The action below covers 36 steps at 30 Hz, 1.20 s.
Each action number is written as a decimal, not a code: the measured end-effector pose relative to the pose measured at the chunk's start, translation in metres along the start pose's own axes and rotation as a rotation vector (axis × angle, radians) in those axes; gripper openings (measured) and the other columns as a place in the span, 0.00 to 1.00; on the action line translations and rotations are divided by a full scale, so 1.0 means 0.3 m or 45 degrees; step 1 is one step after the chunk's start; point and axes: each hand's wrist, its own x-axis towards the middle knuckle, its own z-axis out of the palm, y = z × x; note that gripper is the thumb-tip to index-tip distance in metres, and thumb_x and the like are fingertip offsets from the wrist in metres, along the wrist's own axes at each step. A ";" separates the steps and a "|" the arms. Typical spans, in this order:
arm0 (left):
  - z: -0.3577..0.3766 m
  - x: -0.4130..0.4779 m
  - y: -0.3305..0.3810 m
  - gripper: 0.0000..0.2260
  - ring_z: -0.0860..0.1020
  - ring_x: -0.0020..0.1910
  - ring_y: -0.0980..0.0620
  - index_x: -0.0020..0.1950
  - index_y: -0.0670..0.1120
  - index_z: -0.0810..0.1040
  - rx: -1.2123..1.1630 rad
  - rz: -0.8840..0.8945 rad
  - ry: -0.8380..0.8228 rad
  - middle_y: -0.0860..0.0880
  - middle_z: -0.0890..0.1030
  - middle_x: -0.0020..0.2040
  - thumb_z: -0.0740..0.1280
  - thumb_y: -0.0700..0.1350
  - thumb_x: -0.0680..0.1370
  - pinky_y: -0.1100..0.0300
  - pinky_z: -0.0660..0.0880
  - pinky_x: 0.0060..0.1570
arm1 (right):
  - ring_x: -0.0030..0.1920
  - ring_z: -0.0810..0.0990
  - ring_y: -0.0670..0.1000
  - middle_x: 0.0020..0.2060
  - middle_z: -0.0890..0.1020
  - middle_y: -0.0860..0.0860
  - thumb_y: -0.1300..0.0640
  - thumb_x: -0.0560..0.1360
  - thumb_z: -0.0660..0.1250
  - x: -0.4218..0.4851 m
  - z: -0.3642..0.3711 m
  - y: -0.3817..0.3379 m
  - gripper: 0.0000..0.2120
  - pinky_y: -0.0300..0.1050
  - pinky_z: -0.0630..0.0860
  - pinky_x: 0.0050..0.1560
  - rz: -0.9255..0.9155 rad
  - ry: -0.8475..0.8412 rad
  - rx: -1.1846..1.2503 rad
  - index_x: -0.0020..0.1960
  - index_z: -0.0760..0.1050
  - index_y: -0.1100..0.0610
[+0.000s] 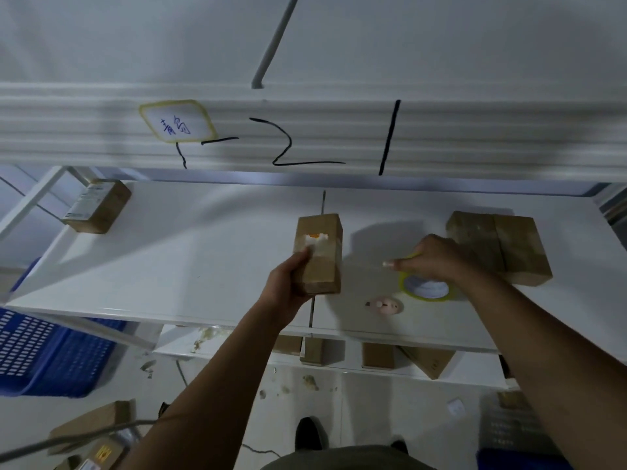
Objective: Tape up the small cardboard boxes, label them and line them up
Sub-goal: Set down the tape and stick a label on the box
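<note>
Head view is showing the left hand [288,286] gripping a small brown cardboard box [319,232] upright over the middle of the white worktop [169,252], fingers wrapping its left side. The right hand [432,261] is curling round a yellow-rimmed roll of clear tape [425,290] just right of the box, with a faint strip seemingly stretching across to it. Looks like taping is underway. Imo they should be pulling that strip taut, centring it on the seam and smoothing it flat.

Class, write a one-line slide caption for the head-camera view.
Left hand holds a small cardboard box over the white shelf while the right hand grips the yellow-rimmed tape roll.
</note>
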 end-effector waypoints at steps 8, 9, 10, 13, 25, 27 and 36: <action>0.037 0.138 -0.118 0.42 0.79 0.64 0.40 0.72 0.46 0.77 0.779 0.088 0.338 0.41 0.80 0.65 0.61 0.78 0.72 0.41 0.75 0.69 | 0.45 0.80 0.58 0.42 0.78 0.54 0.39 0.72 0.71 0.043 0.055 -0.048 0.22 0.49 0.78 0.45 0.059 0.063 -0.410 0.52 0.76 0.57; 0.038 0.150 -0.128 0.46 0.76 0.66 0.39 0.73 0.47 0.77 0.918 0.087 0.375 0.41 0.77 0.67 0.59 0.81 0.70 0.39 0.72 0.71 | 0.44 0.80 0.59 0.41 0.77 0.54 0.40 0.72 0.71 0.038 0.057 -0.054 0.22 0.48 0.77 0.44 0.060 0.075 -0.421 0.54 0.77 0.57; 0.048 0.150 -0.128 0.44 0.73 0.68 0.39 0.73 0.46 0.77 1.020 0.104 0.388 0.42 0.73 0.69 0.58 0.79 0.72 0.39 0.69 0.73 | 0.46 0.80 0.59 0.43 0.78 0.54 0.39 0.72 0.71 0.034 0.059 -0.058 0.23 0.48 0.75 0.44 0.064 0.081 -0.440 0.55 0.78 0.57; 0.056 0.154 -0.130 0.36 0.70 0.69 0.38 0.72 0.44 0.78 1.236 0.139 0.357 0.43 0.69 0.68 0.57 0.71 0.80 0.40 0.67 0.75 | 0.53 0.82 0.59 0.53 0.82 0.56 0.36 0.72 0.72 0.013 0.060 -0.073 0.26 0.47 0.73 0.45 0.075 0.107 -0.491 0.59 0.78 0.55; 0.042 0.178 -0.162 0.35 0.75 0.66 0.34 0.80 0.50 0.65 1.448 0.141 0.356 0.39 0.71 0.69 0.52 0.71 0.81 0.36 0.73 0.69 | 0.63 0.78 0.59 0.62 0.80 0.53 0.45 0.74 0.69 0.030 0.122 -0.161 0.23 0.57 0.69 0.66 0.133 -0.043 -0.909 0.67 0.76 0.50; 0.050 0.170 -0.173 0.32 0.74 0.68 0.33 0.81 0.51 0.62 1.421 0.124 0.353 0.40 0.67 0.72 0.52 0.69 0.83 0.37 0.71 0.71 | 0.66 0.74 0.59 0.64 0.77 0.54 0.42 0.73 0.71 0.026 0.121 -0.146 0.26 0.59 0.67 0.65 0.075 0.046 -0.896 0.68 0.75 0.50; 0.014 0.209 -0.206 0.30 0.67 0.73 0.35 0.81 0.54 0.63 1.507 0.124 0.304 0.41 0.66 0.75 0.50 0.67 0.84 0.42 0.66 0.71 | 0.45 0.78 0.57 0.35 0.78 0.51 0.46 0.62 0.79 -0.087 0.201 -0.104 0.13 0.49 0.61 0.49 -0.671 0.520 -0.739 0.34 0.82 0.55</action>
